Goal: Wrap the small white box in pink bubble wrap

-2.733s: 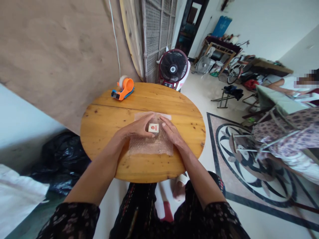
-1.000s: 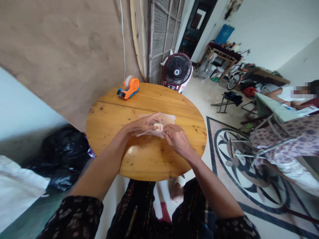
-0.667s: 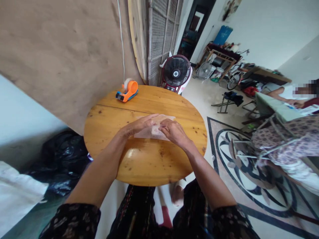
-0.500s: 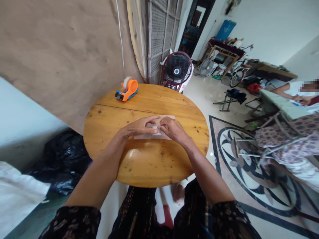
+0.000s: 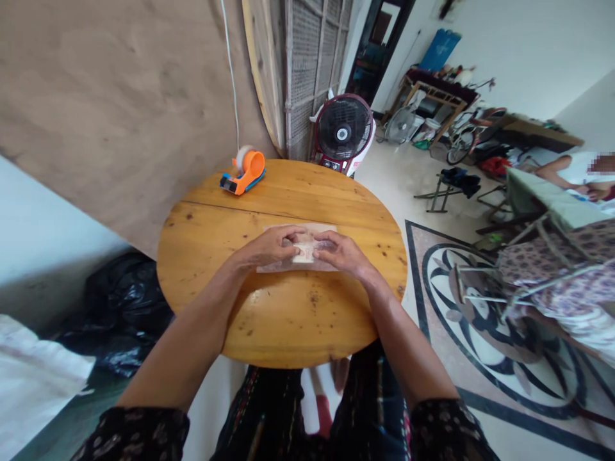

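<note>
A small pale packet [image 5: 303, 254] with faint reddish marks lies on a translucent, bubble-wrap-like sheet [image 5: 323, 266] at the middle of the round wooden table [image 5: 288, 320]. My left hand [image 5: 270, 247] curls round the packet's left end, thumb at its near side and fingers at the far side. From the right, my right hand [image 5: 343, 253] pinches the other end in the same manner. Both hands rest over the sheet, which spreads out beneath them. The fingertips partly cover the packet's ends.
An orange and blue tape dispenser [image 5: 250, 171] with a roll stands at the table's far left edge. Behind the table is a dark red fan [image 5: 342, 131]. Black plastic bags [image 5: 127, 307] lie left. A folding stool [image 5: 446, 187] and a seated person [image 5: 576, 176] are to the right.
My right hand has shifted slightly right and its fingers have moved off the packet's top. More of the packet's face shows between my thumbs. The view has tilted slightly.
</note>
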The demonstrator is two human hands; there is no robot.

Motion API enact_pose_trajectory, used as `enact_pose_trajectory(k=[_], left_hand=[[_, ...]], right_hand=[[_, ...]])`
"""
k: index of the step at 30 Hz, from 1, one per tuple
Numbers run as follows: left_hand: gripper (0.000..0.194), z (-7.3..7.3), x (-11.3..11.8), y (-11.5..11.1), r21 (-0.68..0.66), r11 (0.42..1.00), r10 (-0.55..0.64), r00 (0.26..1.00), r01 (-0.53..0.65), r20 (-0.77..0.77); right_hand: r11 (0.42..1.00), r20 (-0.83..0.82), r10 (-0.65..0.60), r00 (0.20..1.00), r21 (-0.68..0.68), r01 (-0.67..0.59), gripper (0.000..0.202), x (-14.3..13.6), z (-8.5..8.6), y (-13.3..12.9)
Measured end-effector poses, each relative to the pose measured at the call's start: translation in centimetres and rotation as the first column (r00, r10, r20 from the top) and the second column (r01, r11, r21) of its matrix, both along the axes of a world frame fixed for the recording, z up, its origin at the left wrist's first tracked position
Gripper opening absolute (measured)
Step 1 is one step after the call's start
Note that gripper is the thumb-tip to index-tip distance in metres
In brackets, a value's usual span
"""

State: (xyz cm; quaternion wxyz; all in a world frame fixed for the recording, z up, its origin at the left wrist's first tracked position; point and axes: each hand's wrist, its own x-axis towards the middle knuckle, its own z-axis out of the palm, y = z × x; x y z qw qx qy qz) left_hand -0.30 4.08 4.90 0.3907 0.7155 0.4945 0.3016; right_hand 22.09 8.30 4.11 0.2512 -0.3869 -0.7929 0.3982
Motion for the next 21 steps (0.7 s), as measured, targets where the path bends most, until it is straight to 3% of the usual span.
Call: enact_pose_trajectory(k=[4, 10, 16, 21], left_hand=[[0.058, 0.1, 0.0, 0.0, 0.009, 1.0, -0.008, 1.0, 0.008, -0.012], [0.058, 0.2, 0.1, -0.1, -0.046, 0.999, -0.007, 0.999, 0.009, 0.031], [0.058, 0.5, 0.2, -0.3, -0.077, 0.997, -0.004, 0.998, 0.009, 0.063], [0.058, 0.6, 0.2, -0.3, -0.074, 0.997, -0.03, 0.996, 0.036, 0.079]], right_hand=[[0.986, -0.112, 0.011, 0.994, -0.166, -0.03, 0.033, -0.3, -0.9, 0.1], [0.954, -0.134, -0.108, 0.985, -0.292, 0.065, 0.026, -0.7, -2.0, 0.1], [0.987, -0.044, -0.159, 0.986, -0.042, 0.157, 0.021, -0.6, -2.8, 0.2], [0.963, -0.011, -0.165, 0.986, 0.214, 0.164, 0.024, -0.7, -3.0, -0.6]])
